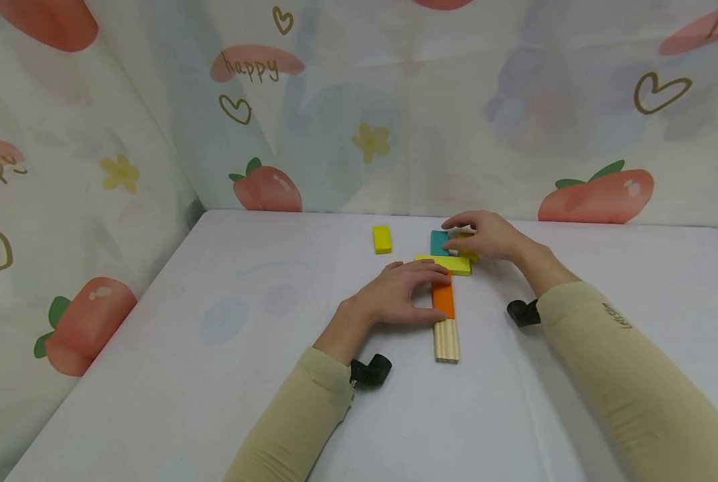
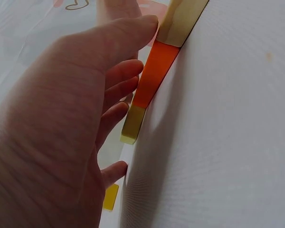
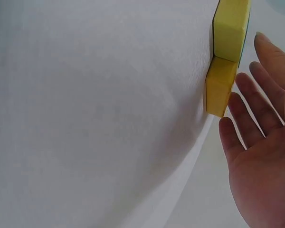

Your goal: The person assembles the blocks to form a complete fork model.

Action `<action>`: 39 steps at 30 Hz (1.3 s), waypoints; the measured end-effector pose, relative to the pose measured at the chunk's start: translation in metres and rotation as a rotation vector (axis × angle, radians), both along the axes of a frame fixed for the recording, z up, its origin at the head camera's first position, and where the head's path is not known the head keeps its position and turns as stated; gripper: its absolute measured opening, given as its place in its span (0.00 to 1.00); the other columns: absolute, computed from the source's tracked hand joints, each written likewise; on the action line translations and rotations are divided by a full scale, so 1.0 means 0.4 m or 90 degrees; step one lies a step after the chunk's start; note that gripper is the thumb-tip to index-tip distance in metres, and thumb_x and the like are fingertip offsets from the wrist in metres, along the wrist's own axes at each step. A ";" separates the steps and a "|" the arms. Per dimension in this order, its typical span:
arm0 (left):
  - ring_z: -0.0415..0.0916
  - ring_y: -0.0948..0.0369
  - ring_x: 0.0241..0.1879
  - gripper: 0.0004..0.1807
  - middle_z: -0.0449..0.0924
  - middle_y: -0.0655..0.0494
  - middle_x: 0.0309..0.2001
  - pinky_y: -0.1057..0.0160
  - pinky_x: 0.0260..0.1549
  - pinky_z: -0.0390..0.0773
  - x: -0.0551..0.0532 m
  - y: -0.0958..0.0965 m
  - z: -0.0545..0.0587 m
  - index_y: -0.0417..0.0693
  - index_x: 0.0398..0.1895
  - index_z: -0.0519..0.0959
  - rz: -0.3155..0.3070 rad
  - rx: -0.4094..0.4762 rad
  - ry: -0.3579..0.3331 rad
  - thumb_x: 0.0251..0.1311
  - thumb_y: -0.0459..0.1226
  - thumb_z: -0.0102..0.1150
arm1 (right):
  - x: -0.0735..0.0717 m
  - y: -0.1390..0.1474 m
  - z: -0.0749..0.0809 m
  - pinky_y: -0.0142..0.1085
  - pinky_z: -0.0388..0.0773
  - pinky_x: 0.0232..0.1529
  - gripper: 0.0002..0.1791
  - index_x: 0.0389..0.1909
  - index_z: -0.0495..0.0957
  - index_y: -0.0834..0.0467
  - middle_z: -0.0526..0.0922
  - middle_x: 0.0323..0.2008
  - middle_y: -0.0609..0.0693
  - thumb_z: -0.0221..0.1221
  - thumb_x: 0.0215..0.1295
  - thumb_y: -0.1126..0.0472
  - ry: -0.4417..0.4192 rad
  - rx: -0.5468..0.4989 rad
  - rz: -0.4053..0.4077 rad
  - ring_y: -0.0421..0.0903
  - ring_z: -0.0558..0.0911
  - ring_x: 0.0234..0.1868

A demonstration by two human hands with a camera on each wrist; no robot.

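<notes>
My left hand (image 1: pixel 404 292) reaches over an orange block (image 1: pixel 443 299), its thumb by the seam with a plain wooden block (image 1: pixel 447 341). In the left wrist view its fingers are loosely bent beside the orange block, not wrapped around it. A lime-yellow block (image 1: pixel 449 264) lies crosswise at the orange block's far end. Behind that sits a teal block (image 1: pixel 439 242), with my right hand (image 1: pixel 491 235) around its right side. A golden-yellow block (image 3: pixel 220 88) is partly hidden under the right hand; the right wrist view shows that hand's fingers fairly straight alongside it. Contact there is unclear.
A separate yellow block (image 1: pixel 382 239) lies to the left of the row. The white tabletop (image 1: pixel 214 375) ends at a patterned cloth backdrop (image 1: pixel 335 134) behind and at the left. Each wrist carries a small black camera mount (image 1: pixel 372 371).
</notes>
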State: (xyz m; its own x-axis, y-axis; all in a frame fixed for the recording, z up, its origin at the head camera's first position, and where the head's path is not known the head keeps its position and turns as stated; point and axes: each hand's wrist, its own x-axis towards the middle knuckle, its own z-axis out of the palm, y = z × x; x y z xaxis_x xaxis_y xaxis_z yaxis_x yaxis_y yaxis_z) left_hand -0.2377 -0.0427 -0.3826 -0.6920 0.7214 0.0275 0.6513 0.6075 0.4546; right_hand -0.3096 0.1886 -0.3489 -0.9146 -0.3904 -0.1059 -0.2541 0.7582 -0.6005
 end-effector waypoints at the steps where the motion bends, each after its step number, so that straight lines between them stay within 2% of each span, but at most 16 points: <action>1: 0.54 0.68 0.73 0.31 0.66 0.66 0.72 0.48 0.73 0.49 0.001 0.000 0.000 0.59 0.69 0.75 0.000 0.002 0.001 0.63 0.57 0.61 | 0.002 0.003 0.002 0.64 0.64 0.65 0.27 0.65 0.75 0.61 0.69 0.67 0.67 0.64 0.69 0.53 0.002 -0.002 -0.002 0.68 0.65 0.65; 9: 0.56 0.70 0.72 0.30 0.67 0.66 0.70 0.52 0.72 0.53 -0.003 -0.003 -0.002 0.59 0.68 0.75 -0.009 0.029 0.013 0.65 0.56 0.61 | 0.014 0.020 0.013 0.64 0.64 0.64 0.27 0.66 0.75 0.60 0.69 0.66 0.66 0.63 0.70 0.52 0.022 -0.017 -0.009 0.68 0.64 0.66; 18: 0.58 0.67 0.71 0.28 0.68 0.63 0.70 0.59 0.71 0.55 -0.010 -0.003 0.001 0.57 0.67 0.76 -0.014 0.064 0.025 0.66 0.53 0.61 | 0.036 0.031 0.011 0.64 0.65 0.64 0.27 0.66 0.74 0.59 0.69 0.67 0.65 0.63 0.70 0.53 0.028 -0.034 -0.019 0.68 0.64 0.66; 25: 0.59 0.66 0.71 0.29 0.69 0.64 0.70 0.57 0.71 0.56 -0.015 -0.010 -0.001 0.57 0.69 0.74 0.018 0.083 0.023 0.67 0.53 0.61 | 0.052 0.025 0.013 0.64 0.64 0.64 0.28 0.67 0.73 0.59 0.69 0.67 0.64 0.63 0.70 0.53 0.027 -0.040 -0.014 0.67 0.64 0.66; 28: 0.59 0.66 0.71 0.29 0.69 0.64 0.69 0.60 0.71 0.57 -0.017 -0.016 0.001 0.56 0.69 0.75 0.029 0.095 0.015 0.66 0.53 0.62 | 0.059 0.022 0.017 0.64 0.65 0.64 0.28 0.67 0.73 0.59 0.70 0.67 0.63 0.64 0.69 0.54 0.035 -0.042 -0.004 0.66 0.65 0.66; 33: 0.59 0.66 0.71 0.29 0.69 0.63 0.69 0.63 0.70 0.57 -0.019 -0.020 0.005 0.55 0.68 0.75 0.030 0.113 0.008 0.66 0.52 0.62 | 0.067 0.022 0.019 0.63 0.65 0.64 0.27 0.67 0.73 0.60 0.70 0.67 0.61 0.64 0.69 0.56 0.046 -0.046 0.005 0.64 0.65 0.66; 39: 0.59 0.65 0.71 0.28 0.69 0.61 0.70 0.62 0.70 0.57 -0.022 -0.018 0.007 0.54 0.68 0.75 0.031 0.116 0.011 0.67 0.51 0.63 | 0.076 0.026 0.021 0.64 0.66 0.63 0.28 0.67 0.73 0.59 0.70 0.67 0.61 0.64 0.69 0.55 0.051 -0.044 0.010 0.64 0.66 0.66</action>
State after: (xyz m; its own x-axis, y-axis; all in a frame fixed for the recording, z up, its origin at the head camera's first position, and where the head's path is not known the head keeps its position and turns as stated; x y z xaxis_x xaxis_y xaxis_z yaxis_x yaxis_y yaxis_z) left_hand -0.2464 -0.0498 -0.3797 -0.7248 0.6685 0.1665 0.6312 0.5475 0.5494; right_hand -0.2792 0.1992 -0.3404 -0.9126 -0.4087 -0.0051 -0.3149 0.7108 -0.6290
